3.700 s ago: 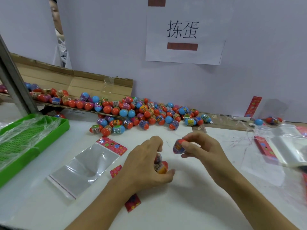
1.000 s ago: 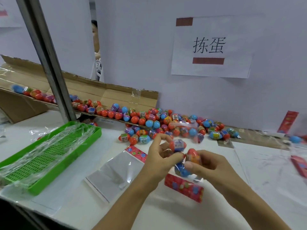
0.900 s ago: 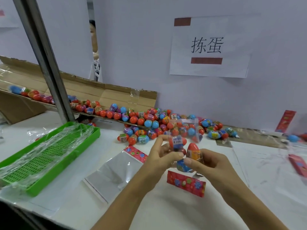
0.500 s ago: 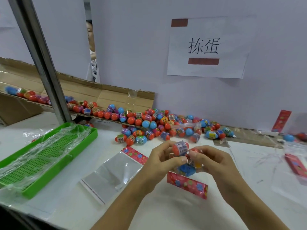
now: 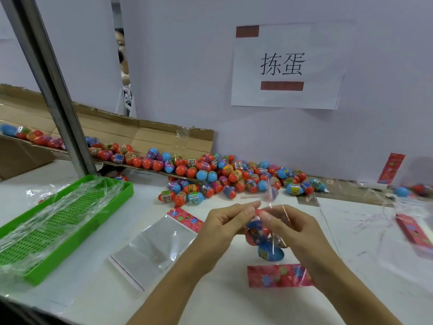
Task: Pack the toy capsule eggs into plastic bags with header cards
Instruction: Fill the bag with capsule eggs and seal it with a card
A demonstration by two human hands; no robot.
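— Head view first: what are our fingers doing?

— Our left hand and right hand meet thumb to fingertip, both pinching the mouth of the clear plastic bag held above the table. We judge the pinch is there to keep the opening gathered so nothing slips out.

— And the eggs?

— Several capsule eggs sit inside, hanging below our fingers, with the red header card lowest, near us, so the weight pulls the film straight.

— Further out?

— A spare empty bag lies flat to the left, ready for use. Farther left is the green tray; the loose pile of eggs lies on the far side, within reach.
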